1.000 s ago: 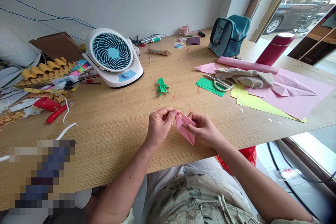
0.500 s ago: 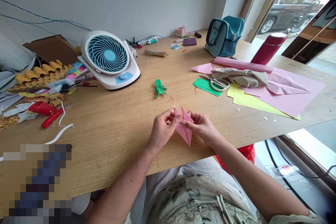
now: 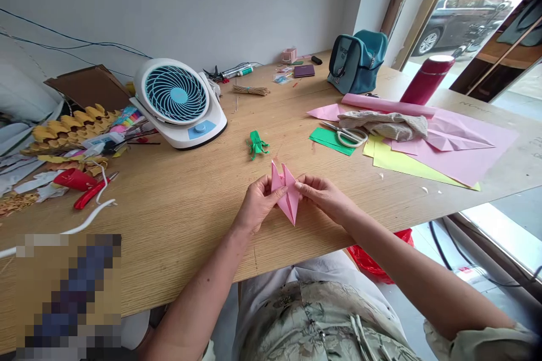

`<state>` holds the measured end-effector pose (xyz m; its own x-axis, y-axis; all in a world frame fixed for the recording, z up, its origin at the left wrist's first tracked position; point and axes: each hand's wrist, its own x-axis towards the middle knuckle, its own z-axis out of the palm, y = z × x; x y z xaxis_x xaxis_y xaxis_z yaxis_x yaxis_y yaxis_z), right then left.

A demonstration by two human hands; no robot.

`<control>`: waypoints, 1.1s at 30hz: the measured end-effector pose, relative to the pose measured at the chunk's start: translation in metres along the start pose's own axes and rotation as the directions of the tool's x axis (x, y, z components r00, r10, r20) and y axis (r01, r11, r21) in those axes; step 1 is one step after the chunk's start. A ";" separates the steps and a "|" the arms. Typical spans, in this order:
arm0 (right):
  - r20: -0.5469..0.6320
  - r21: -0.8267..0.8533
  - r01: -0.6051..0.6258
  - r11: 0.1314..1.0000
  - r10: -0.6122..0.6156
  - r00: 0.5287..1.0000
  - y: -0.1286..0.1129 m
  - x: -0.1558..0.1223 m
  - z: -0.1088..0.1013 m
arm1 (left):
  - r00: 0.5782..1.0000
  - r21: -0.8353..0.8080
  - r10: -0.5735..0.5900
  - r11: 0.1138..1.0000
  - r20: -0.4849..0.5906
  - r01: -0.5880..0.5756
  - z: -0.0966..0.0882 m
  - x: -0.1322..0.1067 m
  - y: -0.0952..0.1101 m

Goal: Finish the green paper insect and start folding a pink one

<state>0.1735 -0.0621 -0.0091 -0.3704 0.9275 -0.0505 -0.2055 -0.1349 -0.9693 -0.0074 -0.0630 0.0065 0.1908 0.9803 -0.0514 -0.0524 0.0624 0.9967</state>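
Observation:
A pink folded paper (image 3: 290,198) is held between my two hands above the front part of the table. It has two points at the top and one long point at the bottom. My left hand (image 3: 259,203) pinches its left edge, thumb on the front face. On the opposite edge, my right hand (image 3: 324,196) grips it between thumb and fingers. Just beyond the hands lies a green folded paper figure (image 3: 256,145) with thin curled legs. To its right, scissors (image 3: 350,135) with pale handles rest partly on green paper sheets (image 3: 329,140).
A white fan (image 3: 178,98) stands at the back left, near a red cup (image 3: 75,179) and red-handled pliers (image 3: 91,194). At right are pink paper (image 3: 474,163), yellow paper (image 3: 417,168), a crumpled cloth (image 3: 385,124), a red bottle (image 3: 427,82) and a teal bag (image 3: 359,62).
The pink folded paper has shifted slightly left and up in view and now shows more of its front. My right thumb has moved from its middle to its right edge.

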 end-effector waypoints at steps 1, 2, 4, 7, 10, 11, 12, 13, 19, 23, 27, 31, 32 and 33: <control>-0.014 -0.037 0.011 0.999 -0.011 1.000 -0.003 0.003 -0.002 | 1.000 -0.003 -0.020 1.000 -0.009 0.020 -0.001 0.000 0.001; -0.026 -0.073 0.018 0.997 -0.020 0.999 -0.006 0.007 -0.003 | 0.999 -0.006 -0.036 0.999 -0.015 0.036 -0.003 0.000 0.002; -0.035 -0.137 0.029 0.990 -0.034 0.999 -0.013 0.016 -0.003 | 0.998 -0.016 -0.052 0.999 -0.035 0.052 -0.005 0.002 0.002; -0.009 -0.183 0.034 0.983 -0.036 0.999 -0.019 0.029 -0.002 | 0.995 -0.013 -0.045 0.999 -0.093 0.044 -0.008 0.005 0.000; 0.028 -0.185 0.037 0.982 -0.032 0.999 -0.016 0.036 0.000 | 0.991 0.000 -0.024 1.000 -0.133 0.025 -0.010 0.009 -0.002; 0.030 -0.176 0.031 0.984 -0.026 0.999 -0.014 0.037 0.000 | 0.991 -0.009 -0.021 1.000 -0.132 0.020 -0.011 0.009 -0.003; 0.031 -0.164 0.022 0.986 -0.017 0.999 -0.011 0.037 0.000 | 0.992 -0.017 -0.028 1.000 -0.125 0.026 -0.011 0.010 -0.004; 0.032 -0.153 0.014 0.988 -0.009 0.999 -0.008 0.037 -0.001 | 0.992 -0.021 -0.044 0.999 -0.116 0.042 -0.011 0.010 -0.004; 0.089 -0.169 0.041 0.985 -0.027 0.996 0.006 0.039 -0.008 | 0.987 0.055 -0.108 0.992 -0.116 0.115 -0.012 0.010 -0.011; 0.093 -0.198 0.089 0.976 -0.072 0.993 0.011 0.042 -0.010 | 0.990 0.091 -0.085 0.991 -0.110 0.095 -0.014 0.011 -0.011; 0.077 -0.188 0.072 0.980 -0.058 0.995 0.009 0.039 -0.009 | 0.995 0.159 -0.013 0.987 -0.101 0.029 -0.014 0.011 -0.009; 0.062 -0.257 0.073 0.964 -0.059 0.996 0.005 0.037 -0.008 | 0.994 0.214 -0.005 0.976 -0.108 0.029 -0.016 0.012 -0.011; 0.069 -0.287 0.080 0.955 -0.063 0.996 0.005 0.037 -0.008 | 0.993 0.214 0.005 0.977 -0.117 0.021 -0.017 0.012 -0.012; 0.084 -0.315 0.086 0.945 -0.063 0.994 0.005 0.037 -0.008 | 0.992 0.211 0.015 0.978 -0.126 0.012 -0.018 0.013 -0.013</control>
<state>0.1657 -0.0261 -0.0179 -0.4312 0.9017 0.0310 0.0590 0.0625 -0.9963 -0.0217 -0.0479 -0.0077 0.0649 0.9969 -0.0444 0.1575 0.0337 0.9869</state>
